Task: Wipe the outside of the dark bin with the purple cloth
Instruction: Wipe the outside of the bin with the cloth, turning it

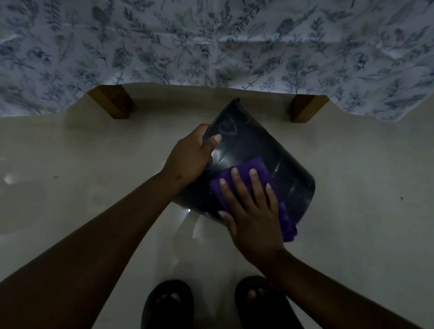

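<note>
The dark bin [256, 147] is tipped on its side above the pale floor, its rim pointing up and away, its base towards the right. My left hand [191, 155] grips the bin's rim at the left, thumb on the outer wall. My right hand [251, 207] lies flat with spread fingers on the purple cloth [256, 166], pressing it against the bin's outer wall near the base. Part of the cloth hangs past the bin's lower edge under my hand.
A table draped with a floral cloth [171, 35] stands just beyond the bin, with two wooden legs [114, 102] [306, 108] showing. The glossy pale floor [72, 174] surrounds the bin. My feet in black sandals [169, 311] are below.
</note>
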The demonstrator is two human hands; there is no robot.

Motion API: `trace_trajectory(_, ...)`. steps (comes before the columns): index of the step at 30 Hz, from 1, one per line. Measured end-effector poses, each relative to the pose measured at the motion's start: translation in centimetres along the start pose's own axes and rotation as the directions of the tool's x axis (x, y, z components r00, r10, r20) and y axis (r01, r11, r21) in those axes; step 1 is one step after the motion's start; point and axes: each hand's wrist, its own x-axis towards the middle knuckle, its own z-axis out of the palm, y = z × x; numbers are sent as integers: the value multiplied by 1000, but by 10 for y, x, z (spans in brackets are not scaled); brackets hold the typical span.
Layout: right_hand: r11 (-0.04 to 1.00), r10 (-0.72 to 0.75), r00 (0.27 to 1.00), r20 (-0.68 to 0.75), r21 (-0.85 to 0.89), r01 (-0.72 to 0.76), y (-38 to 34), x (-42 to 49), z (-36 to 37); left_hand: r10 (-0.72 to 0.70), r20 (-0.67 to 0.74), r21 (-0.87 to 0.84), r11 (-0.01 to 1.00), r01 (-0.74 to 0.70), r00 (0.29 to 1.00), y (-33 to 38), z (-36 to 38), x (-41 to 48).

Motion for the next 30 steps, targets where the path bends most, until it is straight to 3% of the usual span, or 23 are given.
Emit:
trace_trajectory(3, 991, 88, 996, -11, 98, -86, 6, 21, -17, 16, 17, -29, 999, -15, 1000, 2, -1, -2)
trace_trajectory(6, 910, 333, 943, -19, 268, -317, 39, 77, -30, 18, 7, -40, 999, -18, 1000, 1, -1, -5)
trace_trajectory(8, 782, 428, 888, 169, 423, -458, 71, 115, -35, 13, -6, -36, 999, -13, 1000, -1, -1, -8)
trace_trajectory(10, 678, 445, 827, 345, 473, -562, 88, 131, -37, 3, -9, -9, 1000, -4, 1000, -2, -1, -8)
trace_trajectory(11, 674, 457, 820, 345, 468, -572, 87, 130, -38, -1, -12, 11, 1000, 1, 1000, -2, -1, -7)
trace_trajectory(14, 805, 448, 886, 120, 377, -458, 48, 96, -37, -22, -23, 61, 998, 23, 1000, -2, -1, -2)
trace_trajectory(18, 965, 234, 967, 101, 99, -244, -15, 18, -20, -22, -17, 41, 999, 23, 1000, -4, -1, -4)
trace_trajectory(20, 978, 199, 977, 81, 52, -204, -24, 1, -11, -13, -9, 12, 1000, 13, 1000, -5, -2, -9)
trace_trajectory(24, 940, 296, 955, 27, 170, -296, -6, 36, -24, 0, 14, -31, 1000, 0, 1000, -7, -4, -13)
trace_trajectory(26, 871, 429, 903, 0, 266, -414, 21, 71, -32, 8, 5, -36, 999, -8, 1000, -9, -4, -16)
trace_trajectory(27, 797, 505, 860, 77, 340, -498, 44, 91, -35, 7, -1, -31, 999, -7, 1000, -11, -4, -19)
trace_trajectory(30, 466, 557, 603, 571, 385, -796, 95, 132, -43, -9, -14, -25, 1000, 8, 1000, -14, -2, -24)
